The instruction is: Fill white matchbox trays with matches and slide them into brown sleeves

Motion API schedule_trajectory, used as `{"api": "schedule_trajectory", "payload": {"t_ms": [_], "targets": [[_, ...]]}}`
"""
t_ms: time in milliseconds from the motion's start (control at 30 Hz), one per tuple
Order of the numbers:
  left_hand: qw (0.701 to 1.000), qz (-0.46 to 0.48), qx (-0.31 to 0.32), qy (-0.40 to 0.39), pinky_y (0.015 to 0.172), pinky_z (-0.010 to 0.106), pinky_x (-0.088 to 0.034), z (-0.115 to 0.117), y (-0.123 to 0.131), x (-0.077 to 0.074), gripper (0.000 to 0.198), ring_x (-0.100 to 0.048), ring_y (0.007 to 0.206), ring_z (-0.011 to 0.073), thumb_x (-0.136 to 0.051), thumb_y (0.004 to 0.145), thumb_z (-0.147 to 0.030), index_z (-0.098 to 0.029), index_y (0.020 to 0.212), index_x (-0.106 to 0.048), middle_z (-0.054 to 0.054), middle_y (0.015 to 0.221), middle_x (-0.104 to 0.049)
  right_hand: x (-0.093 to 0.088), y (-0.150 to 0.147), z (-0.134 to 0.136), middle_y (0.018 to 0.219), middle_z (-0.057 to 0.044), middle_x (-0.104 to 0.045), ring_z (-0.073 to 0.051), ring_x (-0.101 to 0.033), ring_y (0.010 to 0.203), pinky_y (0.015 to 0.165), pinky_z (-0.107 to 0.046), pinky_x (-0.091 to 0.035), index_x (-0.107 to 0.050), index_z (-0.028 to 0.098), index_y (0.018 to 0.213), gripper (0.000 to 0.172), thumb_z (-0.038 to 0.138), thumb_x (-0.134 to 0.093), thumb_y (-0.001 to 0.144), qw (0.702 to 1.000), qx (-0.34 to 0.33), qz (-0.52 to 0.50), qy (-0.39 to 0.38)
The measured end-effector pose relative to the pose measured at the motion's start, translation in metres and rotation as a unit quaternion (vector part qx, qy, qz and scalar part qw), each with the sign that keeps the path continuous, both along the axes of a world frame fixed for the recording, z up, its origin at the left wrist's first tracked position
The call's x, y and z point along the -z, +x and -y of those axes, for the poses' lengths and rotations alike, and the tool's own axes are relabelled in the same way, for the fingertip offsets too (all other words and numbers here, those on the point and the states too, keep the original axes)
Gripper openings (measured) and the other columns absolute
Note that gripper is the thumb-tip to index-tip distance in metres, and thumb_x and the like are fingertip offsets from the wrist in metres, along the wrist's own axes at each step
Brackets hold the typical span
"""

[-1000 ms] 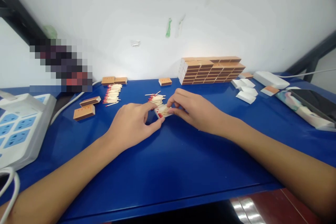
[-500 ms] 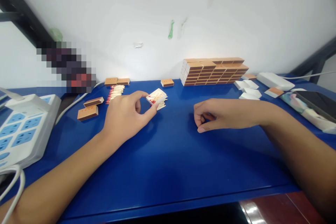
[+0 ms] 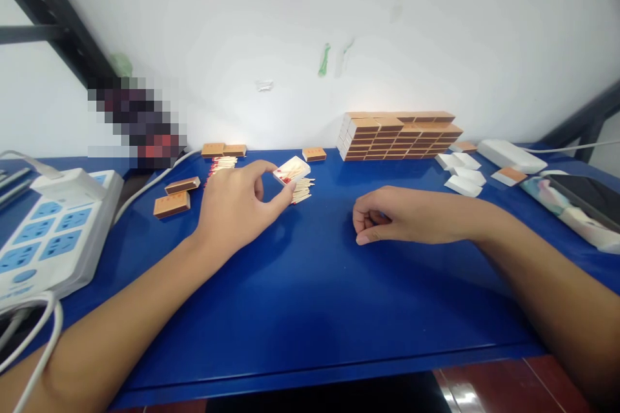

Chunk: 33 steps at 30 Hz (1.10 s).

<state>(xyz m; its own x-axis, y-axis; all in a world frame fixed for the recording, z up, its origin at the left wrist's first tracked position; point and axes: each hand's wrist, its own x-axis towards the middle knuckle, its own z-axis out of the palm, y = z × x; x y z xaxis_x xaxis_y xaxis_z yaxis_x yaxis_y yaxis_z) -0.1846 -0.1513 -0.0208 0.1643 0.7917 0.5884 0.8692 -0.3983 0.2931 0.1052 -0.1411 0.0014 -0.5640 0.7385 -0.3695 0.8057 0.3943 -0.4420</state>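
Note:
My left hand pinches a small white matchbox tray between thumb and fingers, holding it tilted. Some red-tipped matches lie inside the tray. Just beneath and right of it is a small pile of loose matches on the blue table. Another row of matches lies behind my left hand, partly hidden by it. My right hand rests at the table's middle right with its fingers curled in; nothing shows in them.
A stack of matchboxes stands against the wall. Several white trays lie right of it, near a phone. Closed matchboxes are at the left, beside a power strip with a white cable. A single matchbox sits at the back.
The view has shifted slightly to the left. My left hand keeps its hold on the tray, which has lifted a little, uncovering more of the match pile. My right hand stays curled, slightly farther left.

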Motion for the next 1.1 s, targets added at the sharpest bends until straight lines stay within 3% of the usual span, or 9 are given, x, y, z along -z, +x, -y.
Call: {"api": "schedule_trajectory", "payload": {"t_ms": [133,267,433,533,633,833,1100], "targets": [[1.0,-0.003,-0.004,0.004,0.057,0.029,-0.037,0.0,0.0,0.001,0.03,-0.058,0.053,0.0137,-0.075,0.087,-0.048,-0.021,0.1,-0.081,-0.005,0.055,-0.061,0.001,-0.002,0.002,0.084,-0.002,-0.07,-0.017,-0.059,0.069,0.062,-0.031,-0.042,-0.074,0.024,0.09,0.028,0.052,-0.067,0.094,0.999,-0.014,-0.037,0.013],[1.0,0.001,-0.001,0.009,0.058,0.029,-0.037,0.0,0.0,0.0,0.029,-0.057,0.053,0.0139,-0.074,0.088,-0.047,-0.021,0.1,-0.081,-0.005,0.056,-0.061,0.006,-0.014,-0.003,0.083,-0.002,-0.071,-0.016,-0.061,0.072,0.064,-0.03,-0.045,-0.073,0.023,0.091,0.029,0.05,-0.066,0.096,0.985,0.005,-0.168,0.035],[1.0,0.005,-0.001,0.013,0.059,0.03,-0.038,-0.001,0.0,0.0,0.031,-0.057,0.054,0.0143,-0.074,0.087,-0.047,-0.02,0.101,-0.081,-0.004,0.057,-0.062,0.026,-0.041,-0.013,0.079,-0.002,-0.07,-0.014,-0.061,0.062,0.052,-0.027,-0.047,-0.074,0.02,0.107,0.035,0.051,-0.073,0.092,0.921,0.107,-0.374,0.029],[1.0,0.009,0.001,0.013,0.059,0.03,-0.038,-0.001,0.0,0.0,0.03,-0.057,0.053,0.0139,-0.073,0.088,-0.046,-0.019,0.099,-0.081,-0.004,0.056,-0.062,0.043,-0.055,-0.023,0.077,-0.005,-0.074,-0.017,-0.067,0.066,0.054,-0.031,-0.054,-0.076,0.017,0.098,0.04,0.054,-0.081,0.084,0.888,0.131,-0.44,-0.004],[1.0,0.01,0.005,0.017,0.059,0.029,-0.038,-0.001,0.0,0.001,0.03,-0.057,0.052,0.0138,-0.073,0.087,-0.046,-0.019,0.099,-0.081,-0.004,0.056,-0.061,0.056,-0.06,-0.031,0.075,-0.006,-0.074,-0.018,-0.066,0.066,0.052,-0.03,-0.052,-0.077,0.017,0.091,0.041,0.055,-0.085,0.078,0.886,0.148,-0.439,0.021],[1.0,0.01,0.001,0.014,0.058,0.03,-0.038,-0.001,0.0,0.0,0.028,-0.057,0.052,0.014,-0.075,0.087,-0.045,-0.021,0.1,-0.081,-0.005,0.055,-0.061,0.064,-0.054,-0.037,0.07,0.0,-0.067,-0.013,-0.053,0.063,0.059,-0.029,-0.041,-0.079,0.02,0.084,0.029,0.048,-0.08,0.087,0.913,0.115,-0.363,0.147],[1.0,0.003,0.002,0.011,0.058,0.03,-0.039,-0.001,0.002,0.001,0.03,-0.058,0.052,0.0141,-0.076,0.087,-0.049,-0.022,0.099,-0.081,-0.005,0.055,-0.06,0.068,-0.051,-0.038,0.089,-0.002,-0.066,-0.014,-0.056,0.071,0.067,-0.03,-0.045,-0.076,0.022,0.097,0.01,0.031,-0.072,0.096,0.919,0.031,-0.301,0.25]]}}
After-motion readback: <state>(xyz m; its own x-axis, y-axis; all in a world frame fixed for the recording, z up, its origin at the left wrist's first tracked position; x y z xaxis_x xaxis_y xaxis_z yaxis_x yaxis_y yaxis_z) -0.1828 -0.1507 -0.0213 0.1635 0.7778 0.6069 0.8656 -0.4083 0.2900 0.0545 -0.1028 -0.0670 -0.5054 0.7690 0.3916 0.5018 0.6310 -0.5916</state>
